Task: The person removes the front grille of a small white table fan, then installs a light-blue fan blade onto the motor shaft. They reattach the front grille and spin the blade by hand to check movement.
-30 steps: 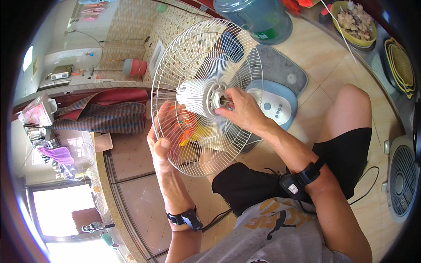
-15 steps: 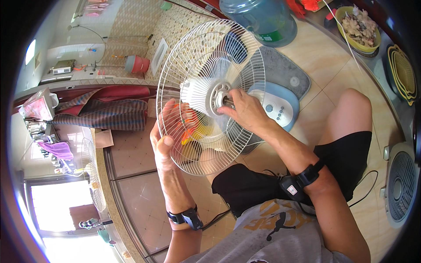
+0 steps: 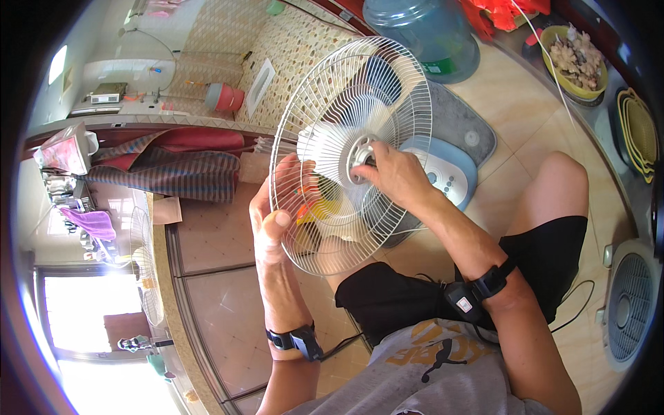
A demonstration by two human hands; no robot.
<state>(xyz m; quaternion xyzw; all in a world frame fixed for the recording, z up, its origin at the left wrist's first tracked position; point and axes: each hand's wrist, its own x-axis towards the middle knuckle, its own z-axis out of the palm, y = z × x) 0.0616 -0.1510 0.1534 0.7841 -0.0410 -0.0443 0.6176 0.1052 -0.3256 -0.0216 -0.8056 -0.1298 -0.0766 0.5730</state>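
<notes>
A white electric fan stands before me, its round wire guard (image 3: 294,138) tilted and no blades showing in it. My left hand (image 3: 271,214) grips the guard's left rim, thumb on the near side and fingers behind the wires. At the middle of the guard sits a white ring with holes (image 3: 359,149). The thumb and fingers of my right hand (image 3: 398,176) close round the hub inside this ring; the exact part they pinch is hidden. Below, the fan's blue and white base (image 3: 453,181) with its buttons rests on the floor.
A grey bathroom scale (image 3: 477,135) lies beside the base. The large blue water bottle (image 3: 422,41) stands beyond it. At right are a yellow bowl of ginger (image 3: 577,62) and a grey box fan (image 3: 628,308). Something yellow and orange (image 3: 321,207) shows behind the guard.
The fan's guard sits a little farther right in view and is turned more edge-on. Both hands keep their places on it; my right hand has turned slightly at the hub.
</notes>
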